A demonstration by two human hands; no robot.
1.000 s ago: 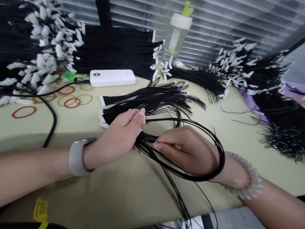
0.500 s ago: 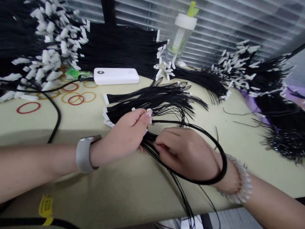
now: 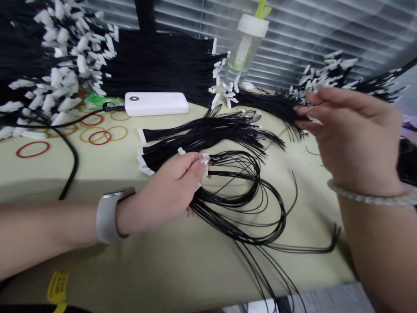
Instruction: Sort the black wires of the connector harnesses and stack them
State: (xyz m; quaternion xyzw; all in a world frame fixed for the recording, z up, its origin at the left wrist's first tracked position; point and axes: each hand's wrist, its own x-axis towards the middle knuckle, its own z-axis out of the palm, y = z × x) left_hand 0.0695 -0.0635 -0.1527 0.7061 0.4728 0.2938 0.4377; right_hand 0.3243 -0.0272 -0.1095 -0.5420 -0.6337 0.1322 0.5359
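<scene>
My left hand is closed on a coiled bundle of black wires, with a white connector showing at the thumb. Loops of the bundle spread right of the fingers, and loose ends hang over the table's front edge. My right hand is raised on the right, away from the bundle, its fingertips drawn together. A thin, blurred wire seems to run from the bundle toward those fingertips. Just behind my left hand lie more black wire bundles with white connectors at their left ends.
A white power bank with a black cable lies behind. Red and yellow rubber bands are on the left. Piles of white-tipped wires stand at the back left and right. A clear bottle stands by the blinds.
My right hand has left the bundle and moved up and to the right, off the loop that lay around its wrist. The loops now lie spread open. My left hand keeps its hold.
</scene>
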